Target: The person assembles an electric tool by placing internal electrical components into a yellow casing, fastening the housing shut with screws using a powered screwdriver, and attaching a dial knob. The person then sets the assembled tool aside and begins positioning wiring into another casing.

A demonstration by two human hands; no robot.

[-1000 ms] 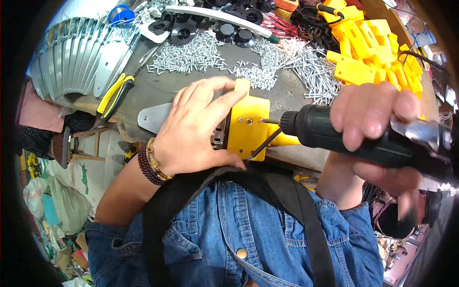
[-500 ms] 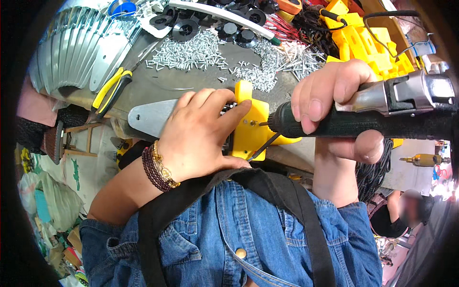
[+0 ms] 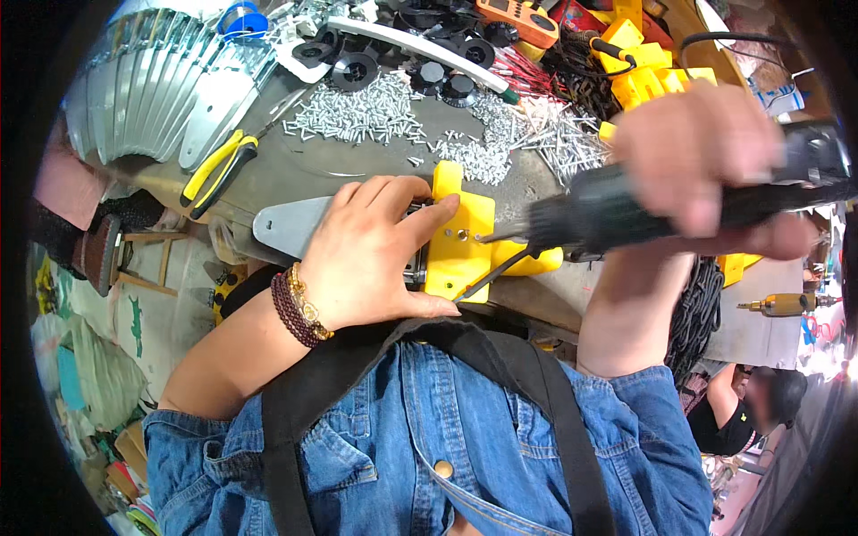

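Yellow plastic housing (image 3: pixel 475 210), one piece; head view. From my remote station I have the left hand (image 3: pixel 371 255) grasping it between fingers and thumb, one grey blade (image 3: pixel 288 223) projecting left of that grip. The right hand (image 3: pixel 702 165) is clenched round one black power driver (image 3: pixel 585 214), its one bit (image 3: pixel 508 233) angled at the housing's face; contact unclear, blurred. Step, I judge: screw-driving; next move calls for a square bit. Ahead-left of the left grip: one pair of pliers (image 3: pixel 214 170). Ahead: short fasteners (image 3: pixel 357 116), uncountable.
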